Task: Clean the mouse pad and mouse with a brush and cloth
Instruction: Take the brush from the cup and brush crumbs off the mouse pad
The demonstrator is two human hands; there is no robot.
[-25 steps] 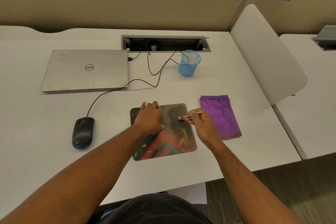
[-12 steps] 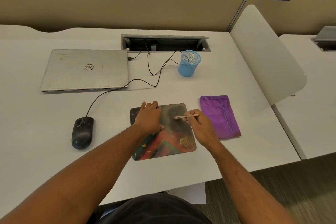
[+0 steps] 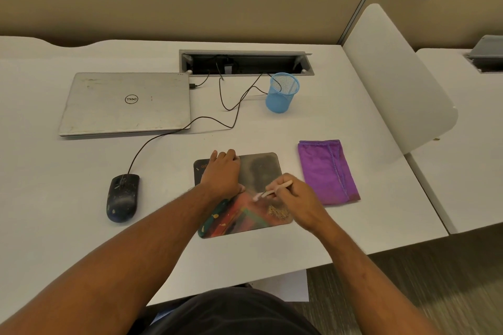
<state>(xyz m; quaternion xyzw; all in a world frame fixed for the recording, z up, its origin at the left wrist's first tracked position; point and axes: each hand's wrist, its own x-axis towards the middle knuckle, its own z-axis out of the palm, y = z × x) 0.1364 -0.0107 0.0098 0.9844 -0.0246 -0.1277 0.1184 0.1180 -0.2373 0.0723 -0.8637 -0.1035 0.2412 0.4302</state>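
Brush in right hand

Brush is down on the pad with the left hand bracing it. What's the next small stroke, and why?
Probably sweep the brush toward the crumb pile near the mouse pad front right corner. The right hand holds the bristles just behind that pile, and the left hand pins the pad flat.

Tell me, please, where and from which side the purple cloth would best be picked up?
Probably pinch the purple cloth at its near-left corner, coming from above on the left. It lies folded flat on the desk, so only an edge can be lifted, and that corner sits closest to the right hand, which holds the brush.
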